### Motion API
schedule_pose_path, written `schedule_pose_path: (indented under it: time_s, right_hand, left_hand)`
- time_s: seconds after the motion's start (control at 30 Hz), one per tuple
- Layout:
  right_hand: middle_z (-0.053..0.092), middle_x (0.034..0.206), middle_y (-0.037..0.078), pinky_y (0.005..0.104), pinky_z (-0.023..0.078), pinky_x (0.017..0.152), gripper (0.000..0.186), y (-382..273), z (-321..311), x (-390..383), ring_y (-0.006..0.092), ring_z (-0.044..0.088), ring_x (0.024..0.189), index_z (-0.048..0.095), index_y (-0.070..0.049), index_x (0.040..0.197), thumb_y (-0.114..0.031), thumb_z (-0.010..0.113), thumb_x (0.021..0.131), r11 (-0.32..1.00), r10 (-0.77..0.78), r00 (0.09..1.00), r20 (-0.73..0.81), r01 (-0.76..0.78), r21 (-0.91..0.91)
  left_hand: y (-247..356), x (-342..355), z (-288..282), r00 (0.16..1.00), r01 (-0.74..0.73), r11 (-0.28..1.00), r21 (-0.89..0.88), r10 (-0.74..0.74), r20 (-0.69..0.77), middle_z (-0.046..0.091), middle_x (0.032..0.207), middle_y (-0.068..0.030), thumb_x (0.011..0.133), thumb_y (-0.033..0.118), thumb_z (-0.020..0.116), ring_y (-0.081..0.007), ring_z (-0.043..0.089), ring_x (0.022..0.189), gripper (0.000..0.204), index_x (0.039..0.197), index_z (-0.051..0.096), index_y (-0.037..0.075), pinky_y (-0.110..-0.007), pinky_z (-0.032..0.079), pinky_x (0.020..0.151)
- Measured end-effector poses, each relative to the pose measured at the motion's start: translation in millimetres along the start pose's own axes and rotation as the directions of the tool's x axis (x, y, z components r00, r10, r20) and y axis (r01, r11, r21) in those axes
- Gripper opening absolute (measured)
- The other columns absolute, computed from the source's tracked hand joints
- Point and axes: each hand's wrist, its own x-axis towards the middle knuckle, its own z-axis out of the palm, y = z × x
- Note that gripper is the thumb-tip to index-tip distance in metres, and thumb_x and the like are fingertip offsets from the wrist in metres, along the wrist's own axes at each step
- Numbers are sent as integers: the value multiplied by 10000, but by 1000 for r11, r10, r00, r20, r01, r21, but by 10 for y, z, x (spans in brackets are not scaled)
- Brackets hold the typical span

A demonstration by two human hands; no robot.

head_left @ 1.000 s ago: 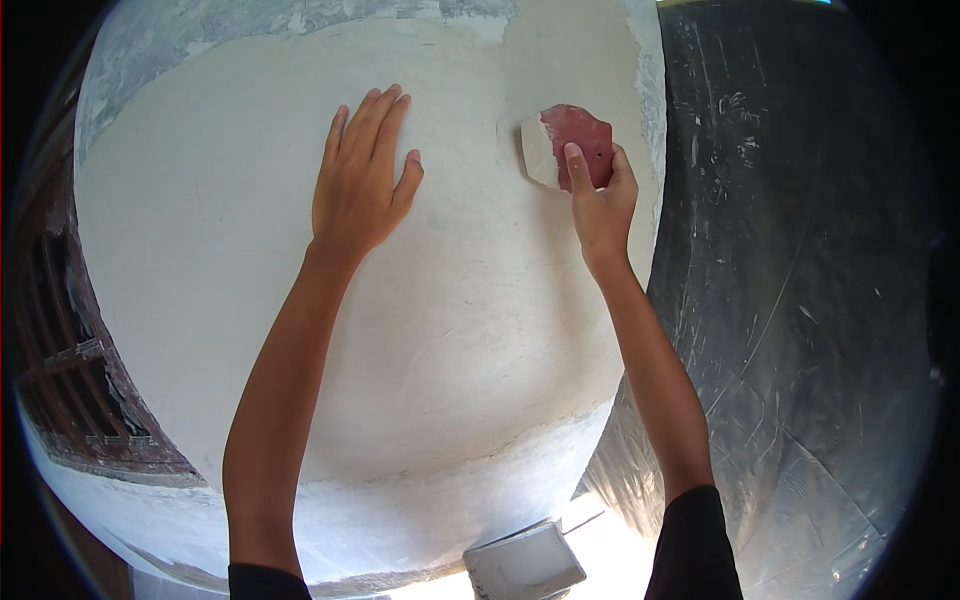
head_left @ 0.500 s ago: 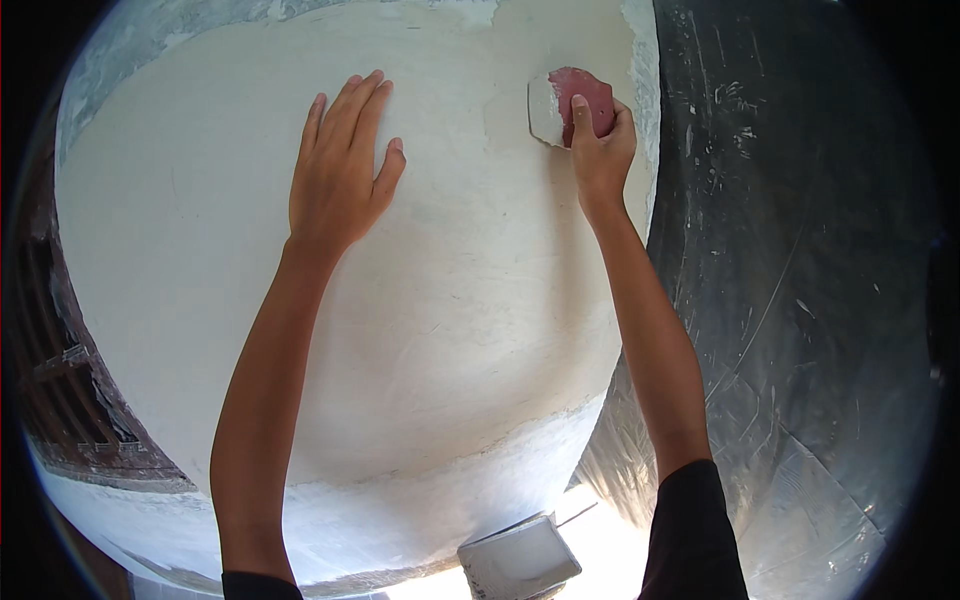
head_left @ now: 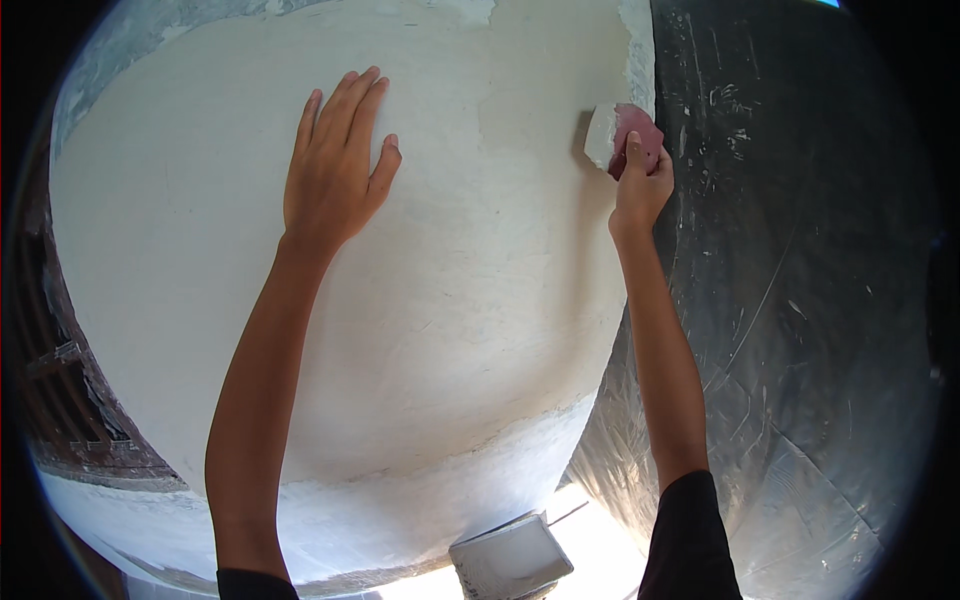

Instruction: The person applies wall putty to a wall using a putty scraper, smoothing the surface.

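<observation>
A large, pale plastered surface [head_left: 450,270] fills the middle of the view. My left hand [head_left: 335,175] lies on it with fingers stretched out and thumb apart, holding nothing. At the upper right, my right hand [head_left: 643,197] grips a flat, dark-red scraper [head_left: 645,128], thumb on its near face. White filler covers the scraper's left part. The scraper is near the surface's right edge and casts a shadow to its left; I cannot tell whether it touches. A slightly darker, beige coat [head_left: 550,75] spreads over the upper right of the surface.
Dark plastic sheeting [head_left: 800,280] with white smears hangs along the right side. Below the surface is a rectangular tray [head_left: 512,558] with whitish material in it. Dark brown slatted woodwork [head_left: 75,390] borders the left edge. Blue-grey, rougher patches run along the top left.
My right hand has moved right and slightly down with the scraper, from the beige coat to the surface's right edge. My left hand stays flat in nearly the same place.
</observation>
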Motion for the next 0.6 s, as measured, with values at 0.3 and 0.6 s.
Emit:
schedule_pose_path:
  time_s: [0.3,0.6]
  right_hand:
    - [618,1034,108,268,518,686,407,-180,320,-419,132,605,868,534,30,1195,-231,687,925,997,-36,945,326,54,-46]
    - [617,1042,97,283,514,778,386,-14,112,-181,129,596,924,544,21,1197,-215,689,928,997,61,993,100,-65,42]
  left_hand:
    - [11,24,-14,999,-13,1000,2,13,-31,507,1426,-60,925,184,556,-206,428,1366,458,1365,504,69,-440,286,1176]
    - [13,7,-19,1000,4,1000,-3,-4,-9,462,1463,-52,936,179,523,-225,398,1385,506,1429,443,99,-453,257,1188]
